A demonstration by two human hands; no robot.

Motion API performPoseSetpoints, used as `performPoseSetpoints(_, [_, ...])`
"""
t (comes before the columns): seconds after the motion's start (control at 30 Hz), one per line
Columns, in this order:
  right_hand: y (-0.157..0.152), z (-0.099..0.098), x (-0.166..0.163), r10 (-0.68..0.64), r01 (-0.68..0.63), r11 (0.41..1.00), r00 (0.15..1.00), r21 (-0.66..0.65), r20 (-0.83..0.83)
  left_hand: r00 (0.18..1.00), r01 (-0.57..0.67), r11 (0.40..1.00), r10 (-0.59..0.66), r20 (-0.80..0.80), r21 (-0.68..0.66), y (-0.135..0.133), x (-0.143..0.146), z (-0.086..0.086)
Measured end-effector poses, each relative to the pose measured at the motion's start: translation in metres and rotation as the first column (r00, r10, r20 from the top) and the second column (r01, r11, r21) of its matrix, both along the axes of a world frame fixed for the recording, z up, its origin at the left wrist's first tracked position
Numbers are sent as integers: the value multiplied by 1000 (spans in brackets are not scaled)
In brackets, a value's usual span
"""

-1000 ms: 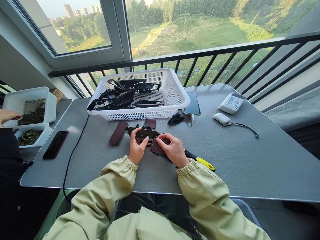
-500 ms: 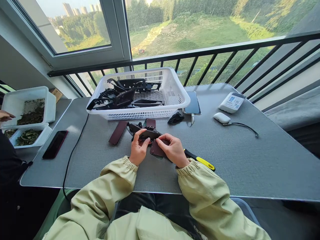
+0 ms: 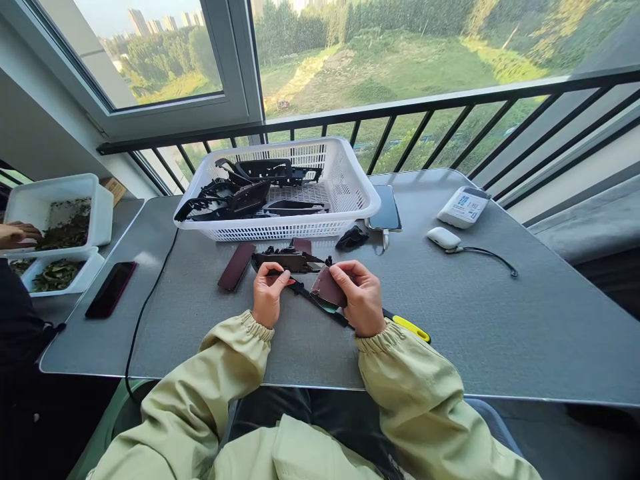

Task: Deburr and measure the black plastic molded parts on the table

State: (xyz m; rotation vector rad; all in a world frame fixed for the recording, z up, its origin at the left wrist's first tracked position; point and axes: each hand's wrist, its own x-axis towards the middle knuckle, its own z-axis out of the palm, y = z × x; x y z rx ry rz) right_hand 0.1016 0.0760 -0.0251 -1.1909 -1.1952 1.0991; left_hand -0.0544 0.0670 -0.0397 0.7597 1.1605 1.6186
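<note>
Near the middle of the frame, the right hand (image 3: 364, 298) pinches a maroon sheet (image 3: 327, 288) between thumb and fingers, and a bit of green shows along its lower edge. Across from it, the left hand (image 3: 269, 293) has thumb and forefinger closed on the near edge of a black plastic part (image 3: 295, 263); exactly where the fingertips meet it is hard to make out. Behind that part, a second maroon piece (image 3: 302, 245) is half covered, and a maroon block (image 3: 237, 267) lies just to its left. A yellow-and-black handle (image 3: 411, 328) pokes out from behind the right wrist, its other end hidden from me.

In the upper right, a white packet (image 3: 464, 203) carries blue and dark print, too small to read. Above the hands, a white basket (image 3: 275, 231) holds black parts (image 3: 245, 197) heaped mostly toward its left. At the left edge, a large white tub (image 3: 103, 217) and a smaller tub (image 3: 93, 270) hold dried leaves (image 3: 65, 235); another person's hand (image 3: 19, 235) is at the large one, the body cut off by the frame.
</note>
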Motion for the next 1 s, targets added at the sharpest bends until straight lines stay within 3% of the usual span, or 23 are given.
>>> performPoseSetpoints(0.17, [-1,1,-1,55,-56,998,998,-13,-29,999,-15,1000,16,45,-16,0,2,5])
performPoseSetpoints(0.37, [-3,6,-5,111,-113,993,989,16,96,996,-84,996,85,-35,8,-3,5,0])
performPoseSetpoints(0.63, [0,0,-6,136,-144,989,964,19,228,998,60,996,-62,-30,-62,-3,7,-5])
performPoseSetpoints(1.0, [-4,-1,-12,231,-246,969,933,19,276,997,54,998,-53,-48,16,-7,10,-2])
